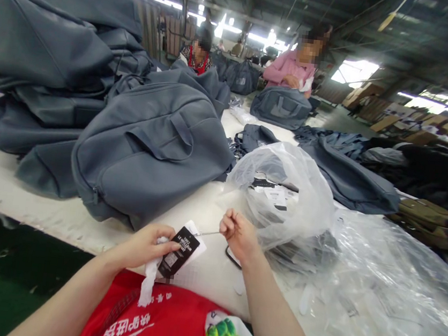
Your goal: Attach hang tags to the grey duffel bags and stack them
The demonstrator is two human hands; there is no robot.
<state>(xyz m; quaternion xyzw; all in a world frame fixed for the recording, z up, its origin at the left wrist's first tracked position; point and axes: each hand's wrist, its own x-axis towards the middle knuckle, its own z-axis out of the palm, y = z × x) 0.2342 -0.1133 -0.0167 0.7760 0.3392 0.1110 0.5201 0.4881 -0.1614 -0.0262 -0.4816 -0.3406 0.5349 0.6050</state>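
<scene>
Pinched in my left hand [150, 247] are a black printed hang tag [176, 254] and a white tag [194, 251] behind it. A crumpled white strip [148, 283] hangs from the same hand. My right hand [238, 234] is closed on the end of a thin string [210, 234], stretched taut from the tags. Just beyond my hands lies a dark blue-grey bag [157, 149] with two short handles. To the right of my right hand stands an open clear plastic bag [307, 183] with several tags [276, 196] inside.
Blue-grey bags [39, 50] are piled high at the left. Clear plastic sheeting [390, 300] covers the table's right side. Across the table [126, 240], a person in pink [279, 69] handles another bag [281, 107]; a second person [198, 60] sits farther left. An olive bag [436, 219] lies at right.
</scene>
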